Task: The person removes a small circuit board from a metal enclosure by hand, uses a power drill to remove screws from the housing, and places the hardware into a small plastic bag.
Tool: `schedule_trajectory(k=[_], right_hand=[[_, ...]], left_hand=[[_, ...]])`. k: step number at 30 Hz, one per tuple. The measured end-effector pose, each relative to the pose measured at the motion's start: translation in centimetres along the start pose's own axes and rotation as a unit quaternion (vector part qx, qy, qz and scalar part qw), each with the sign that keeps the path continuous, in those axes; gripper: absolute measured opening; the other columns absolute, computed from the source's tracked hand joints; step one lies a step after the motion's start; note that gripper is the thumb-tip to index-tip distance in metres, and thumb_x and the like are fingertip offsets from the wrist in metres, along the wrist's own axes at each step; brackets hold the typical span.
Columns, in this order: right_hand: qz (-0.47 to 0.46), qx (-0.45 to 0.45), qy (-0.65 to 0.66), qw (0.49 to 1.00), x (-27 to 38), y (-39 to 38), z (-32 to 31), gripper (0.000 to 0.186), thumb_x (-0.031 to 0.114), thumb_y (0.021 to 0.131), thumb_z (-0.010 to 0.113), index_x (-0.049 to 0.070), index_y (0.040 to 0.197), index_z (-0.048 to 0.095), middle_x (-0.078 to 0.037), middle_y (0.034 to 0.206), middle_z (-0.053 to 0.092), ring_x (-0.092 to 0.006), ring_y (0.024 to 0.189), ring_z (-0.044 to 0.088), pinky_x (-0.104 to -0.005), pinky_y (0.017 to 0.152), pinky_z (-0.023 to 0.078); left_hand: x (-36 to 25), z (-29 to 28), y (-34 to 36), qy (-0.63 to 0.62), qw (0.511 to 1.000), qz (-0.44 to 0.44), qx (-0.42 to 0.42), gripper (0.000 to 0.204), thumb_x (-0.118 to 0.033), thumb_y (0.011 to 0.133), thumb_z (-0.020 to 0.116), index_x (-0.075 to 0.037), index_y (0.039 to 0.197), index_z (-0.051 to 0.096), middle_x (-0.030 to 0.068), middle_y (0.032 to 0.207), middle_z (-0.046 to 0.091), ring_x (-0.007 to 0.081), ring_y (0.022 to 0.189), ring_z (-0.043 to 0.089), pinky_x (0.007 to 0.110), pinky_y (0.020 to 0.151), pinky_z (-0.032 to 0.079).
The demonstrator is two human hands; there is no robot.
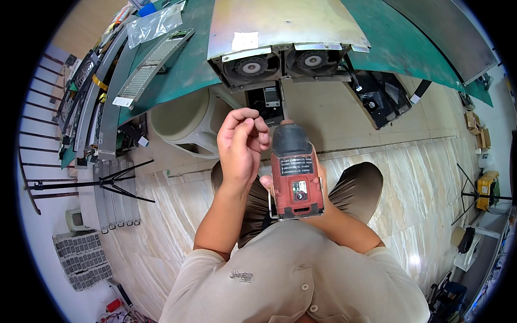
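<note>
My right hand [322,175] is wrapped round the grip of a red and black cordless impact driver [291,168], held upright in front of my chest with its nose pointing away from me. Most of that hand is hidden behind the tool. Beside the driver's nose, my left hand [243,141] is raised with thumb and fingers curled together; whatever they pinch, if anything, is too small to make out. Beyond both hands, a metal case [288,24] rests at the table's front edge, with two round black fans [252,66] showing in its near end.
A green mat [202,64] covers the table. On its left lie a perforated metal panel [153,64] and a clear plastic bag [155,26]. Below stand a pale plastic stool [180,119] and a black part [379,99]. Tripods [110,183] stand at both sides.
</note>
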State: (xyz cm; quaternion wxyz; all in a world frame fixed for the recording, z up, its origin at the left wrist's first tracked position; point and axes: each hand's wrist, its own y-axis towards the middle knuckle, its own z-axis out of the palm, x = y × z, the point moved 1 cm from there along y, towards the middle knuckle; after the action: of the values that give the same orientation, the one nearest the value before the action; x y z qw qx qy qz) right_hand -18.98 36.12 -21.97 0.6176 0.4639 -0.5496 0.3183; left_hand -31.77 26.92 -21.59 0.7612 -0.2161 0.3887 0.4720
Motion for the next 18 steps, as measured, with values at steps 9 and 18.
schedule_trajectory(k=[9, 18], right_hand=[[-0.080, -0.006, -0.123, 0.989, -0.4, -0.2, -0.4, 0.089, 0.017, 0.077, 0.082, -0.003, 0.148, 0.033, -0.015, 0.104, 0.071, -0.0269, 0.088, 0.074, -0.0324, 0.080, 0.056], [-0.100, -0.068, -0.132, 0.984, -0.6, -0.4, -0.6, 0.083, 0.031, 0.073, 0.090, -0.001, 0.137, 0.048, -0.008, 0.103, 0.070, -0.0180, 0.086, 0.070, -0.0295, 0.077, 0.056]], left_hand=[[1.7, 0.6, 2.2, -0.205, 0.956, -0.208, 0.019, 0.020, -0.019, 0.098, 0.043, -0.005, 0.096, 0.057, -0.0010, 0.071, 0.043, 0.0090, 0.058, 0.040, 0.025, 0.051, 0.036], [0.8, 4.3, 3.0, -0.144, 0.971, -0.188, 0.039, 0.030, -0.034, 0.103, 0.053, -0.004, 0.100, 0.057, -0.0044, 0.065, 0.042, 0.0074, 0.055, 0.039, 0.024, 0.050, 0.034]])
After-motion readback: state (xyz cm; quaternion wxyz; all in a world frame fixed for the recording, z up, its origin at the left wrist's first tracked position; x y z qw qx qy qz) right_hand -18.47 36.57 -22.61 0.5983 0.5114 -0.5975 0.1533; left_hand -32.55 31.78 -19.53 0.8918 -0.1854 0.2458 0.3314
